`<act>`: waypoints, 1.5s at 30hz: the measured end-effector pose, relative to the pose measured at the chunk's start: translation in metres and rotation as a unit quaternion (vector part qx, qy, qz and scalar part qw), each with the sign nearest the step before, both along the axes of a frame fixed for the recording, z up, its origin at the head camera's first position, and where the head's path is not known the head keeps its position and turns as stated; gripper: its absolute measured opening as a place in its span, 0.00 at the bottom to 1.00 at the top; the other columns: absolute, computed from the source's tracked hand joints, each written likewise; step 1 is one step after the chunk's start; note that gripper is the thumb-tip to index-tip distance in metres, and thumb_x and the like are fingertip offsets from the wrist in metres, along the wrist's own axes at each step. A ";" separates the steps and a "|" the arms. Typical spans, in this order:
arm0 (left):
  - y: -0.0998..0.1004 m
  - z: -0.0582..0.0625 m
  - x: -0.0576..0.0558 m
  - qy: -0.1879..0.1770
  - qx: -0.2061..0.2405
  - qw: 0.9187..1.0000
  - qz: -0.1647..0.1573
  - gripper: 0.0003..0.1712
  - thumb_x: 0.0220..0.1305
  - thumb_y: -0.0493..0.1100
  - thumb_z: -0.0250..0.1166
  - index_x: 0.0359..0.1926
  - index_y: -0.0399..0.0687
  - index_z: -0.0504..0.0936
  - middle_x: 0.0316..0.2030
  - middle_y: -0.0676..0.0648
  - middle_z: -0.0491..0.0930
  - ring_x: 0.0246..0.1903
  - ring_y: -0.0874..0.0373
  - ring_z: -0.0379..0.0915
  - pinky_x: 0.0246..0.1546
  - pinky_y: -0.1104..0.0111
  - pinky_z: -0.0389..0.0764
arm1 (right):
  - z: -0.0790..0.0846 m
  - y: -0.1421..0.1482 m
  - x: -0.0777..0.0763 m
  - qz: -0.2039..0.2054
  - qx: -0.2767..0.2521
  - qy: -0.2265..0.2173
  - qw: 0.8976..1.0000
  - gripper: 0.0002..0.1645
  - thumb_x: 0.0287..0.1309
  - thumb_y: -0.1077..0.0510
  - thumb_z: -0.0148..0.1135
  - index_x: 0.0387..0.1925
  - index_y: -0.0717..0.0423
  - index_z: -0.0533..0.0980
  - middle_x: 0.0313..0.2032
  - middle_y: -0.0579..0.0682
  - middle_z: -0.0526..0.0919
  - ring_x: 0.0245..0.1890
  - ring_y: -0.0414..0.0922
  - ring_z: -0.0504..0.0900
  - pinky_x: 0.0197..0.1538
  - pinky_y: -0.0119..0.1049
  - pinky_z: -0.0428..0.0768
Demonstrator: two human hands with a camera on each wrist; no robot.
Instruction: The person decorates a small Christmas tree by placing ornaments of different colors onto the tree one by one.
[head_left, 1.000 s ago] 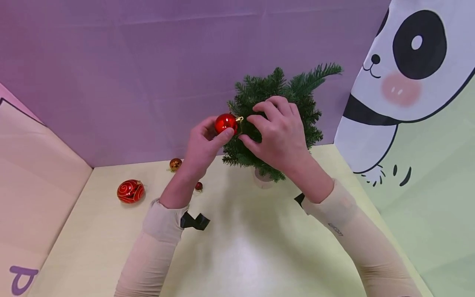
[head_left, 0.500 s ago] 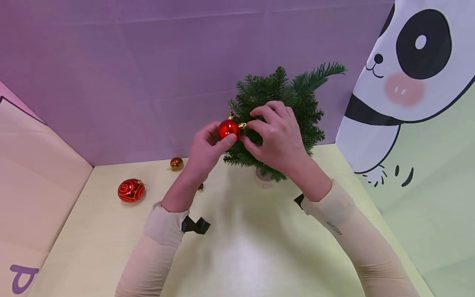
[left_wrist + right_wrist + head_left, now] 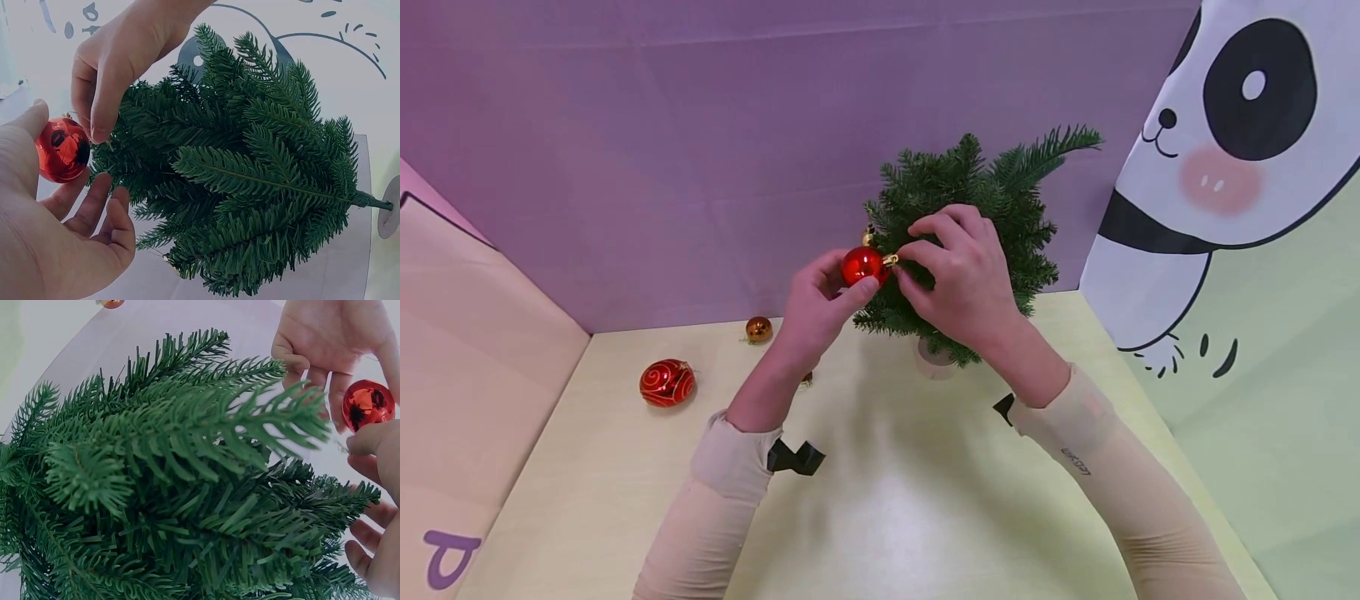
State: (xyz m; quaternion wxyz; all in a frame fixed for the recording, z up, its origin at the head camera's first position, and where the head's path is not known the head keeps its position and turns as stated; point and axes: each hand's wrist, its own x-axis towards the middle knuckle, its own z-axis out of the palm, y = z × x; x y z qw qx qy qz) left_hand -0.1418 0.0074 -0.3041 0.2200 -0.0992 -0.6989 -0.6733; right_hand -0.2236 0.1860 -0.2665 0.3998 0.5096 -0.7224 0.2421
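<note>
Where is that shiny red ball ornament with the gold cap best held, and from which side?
On the shiny red ball ornament, probably the rounded body, from the side away from the bushy green tree, where the left hand grips it. The gold cap points toward the right hand, so it would be reachable.

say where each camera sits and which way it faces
Head: worn on the head, facing forward and down at shiny red ball, bushy green needled tree; left grip, right grip, pale fabric sleeves show.
Left wrist: worn there, facing ball and tree; both grips show.
Right wrist: worn there, facing across tree; both grips at right.
Wrist views share ball and tree.
</note>
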 end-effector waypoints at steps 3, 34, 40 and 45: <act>0.000 -0.001 0.001 -0.001 -0.001 1.000 0.000 0.17 0.61 0.36 0.63 0.50 0.32 0.77 0.42 0.44 0.80 0.42 0.50 0.75 0.41 0.67 0.79 | 0.000 0.000 0.000 0.002 -0.009 0.000 1.000 0.08 0.53 0.56 0.69 0.30 0.58 0.86 0.41 0.54 0.82 0.48 0.54 0.73 0.47 0.49 0.72; -0.008 -0.020 -0.001 -0.007 -0.138 0.990 -0.014 0.19 0.62 0.36 0.66 0.54 0.36 0.77 0.46 0.42 0.77 0.45 0.52 0.72 0.41 0.64 0.77 | 0.000 0.008 0.013 0.127 -0.103 -0.140 0.977 0.05 0.55 0.61 0.67 0.31 0.58 0.86 0.36 0.50 0.85 0.42 0.47 0.75 0.44 0.43 0.72; -0.008 -0.021 0.001 -0.001 -0.168 0.985 -0.029 0.22 0.61 0.36 0.67 0.55 0.37 0.76 0.47 0.43 0.76 0.46 0.52 0.72 0.44 0.61 0.77 | 0.002 0.009 0.013 0.152 -0.099 -0.169 0.969 0.04 0.54 0.62 0.66 0.29 0.58 0.85 0.36 0.49 0.84 0.44 0.47 0.75 0.47 0.44 0.71; -0.008 -0.023 0.001 -0.017 -0.184 0.982 -0.034 0.24 0.62 0.38 0.67 0.59 0.40 0.75 0.49 0.45 0.74 0.48 0.53 0.71 0.46 0.58 0.76 | 0.003 0.009 0.013 0.147 -0.094 -0.168 0.970 0.05 0.55 0.62 0.66 0.28 0.59 0.84 0.37 0.50 0.84 0.45 0.47 0.74 0.48 0.44 0.71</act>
